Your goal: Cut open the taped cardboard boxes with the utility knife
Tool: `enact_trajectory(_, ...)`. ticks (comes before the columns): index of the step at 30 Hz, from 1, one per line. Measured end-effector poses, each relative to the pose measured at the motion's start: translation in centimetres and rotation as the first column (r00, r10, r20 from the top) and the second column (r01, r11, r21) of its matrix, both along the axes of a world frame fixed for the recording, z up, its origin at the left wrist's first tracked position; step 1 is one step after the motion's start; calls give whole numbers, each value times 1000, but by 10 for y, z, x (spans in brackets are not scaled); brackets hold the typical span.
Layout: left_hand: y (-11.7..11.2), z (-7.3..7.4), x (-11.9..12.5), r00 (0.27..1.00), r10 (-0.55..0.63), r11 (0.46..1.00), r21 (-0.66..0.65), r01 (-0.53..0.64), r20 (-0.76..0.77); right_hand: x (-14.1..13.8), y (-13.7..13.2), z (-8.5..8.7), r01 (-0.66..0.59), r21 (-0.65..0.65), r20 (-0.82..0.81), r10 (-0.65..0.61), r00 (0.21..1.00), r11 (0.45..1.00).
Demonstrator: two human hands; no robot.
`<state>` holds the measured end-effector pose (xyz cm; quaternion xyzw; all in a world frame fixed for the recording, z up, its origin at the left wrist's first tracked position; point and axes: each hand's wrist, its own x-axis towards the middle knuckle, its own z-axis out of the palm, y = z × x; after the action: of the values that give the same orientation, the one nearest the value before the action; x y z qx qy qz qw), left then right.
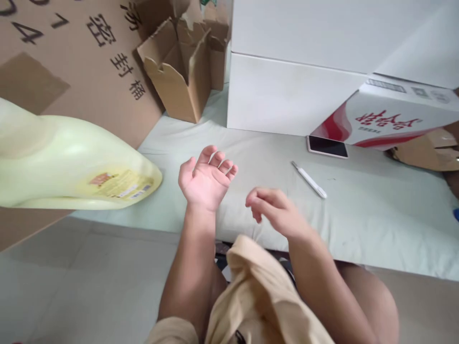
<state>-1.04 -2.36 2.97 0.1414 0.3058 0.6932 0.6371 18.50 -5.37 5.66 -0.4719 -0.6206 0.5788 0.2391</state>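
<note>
My left hand [206,177] is raised palm up above the edge of a pale green mat [376,215], fingers apart and slightly curled, holding nothing. My right hand [274,210] hovers just to its right with fingers loosely curled inward, and nothing shows in it. A large pale yellow plastic bottle [71,167] with a label lies on its side to the left of my left hand, not touched. A white pen [309,179] lies on the mat beyond my right hand.
A phone [327,146] lies face up under a red-and-white printed carton [387,119]. White boxes [294,91] stand behind. Open small cardboard boxes [179,67] and a big printed cardboard sheet [79,57] fill the left back. Grey floor [89,286] lies below.
</note>
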Motion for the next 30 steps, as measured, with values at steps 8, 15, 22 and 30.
enact_trajectory(8,-10,-2,-59,981,92,989,102,-110,170,-145,142,-12,134,518,-30,-139,990,845)
enact_trajectory(15,-12,-4,-66,984,25,984,171,-56,179,-229,244,-23,-30,737,159,-130,979,675)
enact_trajectory(22,-8,-19,-45,641,706,709,310,-634,-302,-135,153,-3,90,838,11,-182,983,537)
enact_trajectory(30,11,-55,-12,581,576,817,424,-391,-575,61,16,6,209,858,-118,-217,969,469)
